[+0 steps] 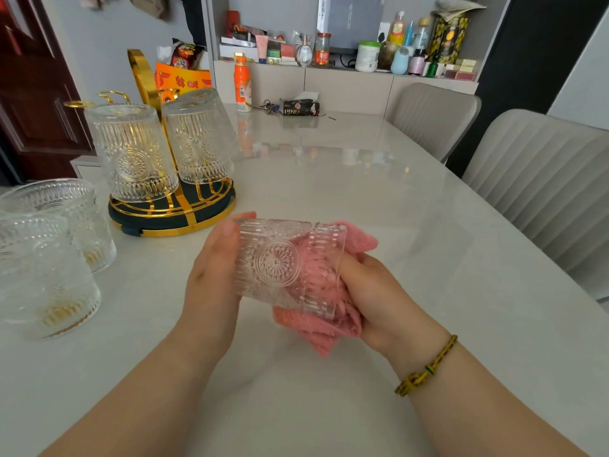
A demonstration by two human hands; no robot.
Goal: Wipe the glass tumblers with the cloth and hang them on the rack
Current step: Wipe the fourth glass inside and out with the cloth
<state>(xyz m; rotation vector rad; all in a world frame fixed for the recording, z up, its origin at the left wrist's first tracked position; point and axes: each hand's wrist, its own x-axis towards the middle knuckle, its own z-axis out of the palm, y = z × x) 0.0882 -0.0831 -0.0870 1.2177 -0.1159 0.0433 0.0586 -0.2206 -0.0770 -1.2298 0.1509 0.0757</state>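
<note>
An embossed glass tumbler (290,268) is held on its side above the table, its base gripped by the curled left hand (211,275), while the right hand (372,298) is closed on a pink cloth (329,291) pushed into its mouth. The cloth is best twisted against the inner wall while the glass is kept steady. Beyond the left hand, a gold rack (174,209) with two inverted tumblers is seen on a glossy pale table (362,192).

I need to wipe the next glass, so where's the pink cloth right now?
The pink cloth is at centre front, stuffed into the tumbler by the right hand while the left hand grips its base.
</note>
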